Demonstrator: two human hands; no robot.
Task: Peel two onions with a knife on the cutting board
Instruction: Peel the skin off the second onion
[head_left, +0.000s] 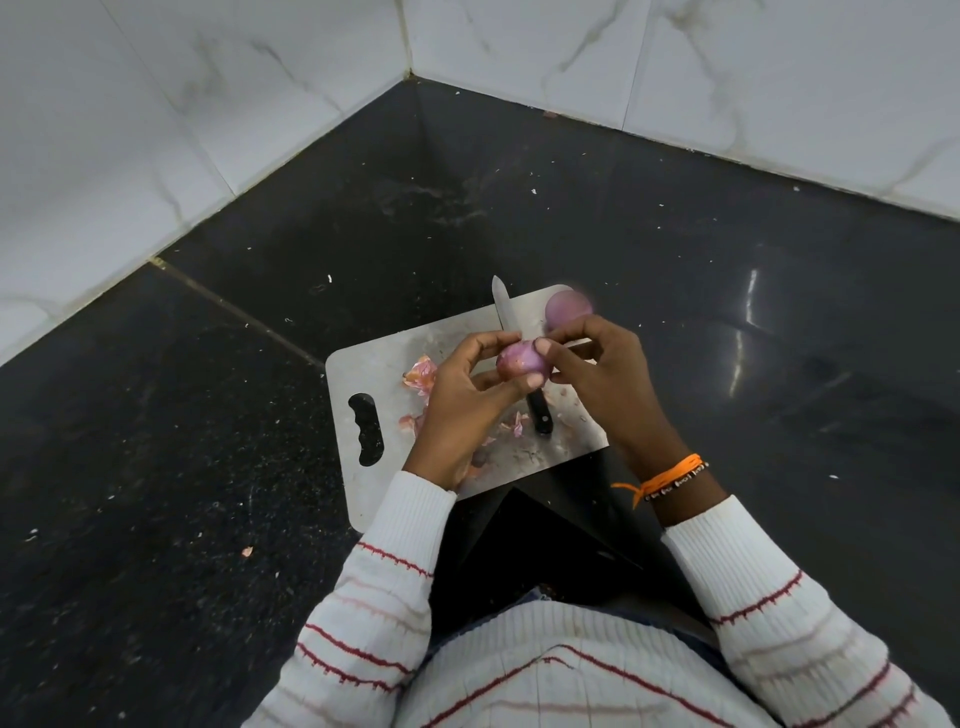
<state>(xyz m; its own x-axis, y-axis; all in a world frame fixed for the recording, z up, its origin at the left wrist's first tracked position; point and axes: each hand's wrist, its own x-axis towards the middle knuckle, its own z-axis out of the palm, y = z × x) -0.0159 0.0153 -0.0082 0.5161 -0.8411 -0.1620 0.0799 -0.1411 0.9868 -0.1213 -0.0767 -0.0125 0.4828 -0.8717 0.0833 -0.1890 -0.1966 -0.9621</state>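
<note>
Dark counter (260, 467); left hand (462, 400) cradles onion (522, 359) steady while right hand (597, 374) pinches skin; knife (519, 358) idle beneath them.

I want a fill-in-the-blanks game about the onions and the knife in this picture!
1. Both hands, left and right, hold a purple ____ above the grey metal cutting board.
2. The black-handled knife lies on the ____.
3. A second purple onion sits at the board's far ____ corner.
4. An ____ thread band circles the right wrist.

Missing words: onion; board; right; orange
</note>
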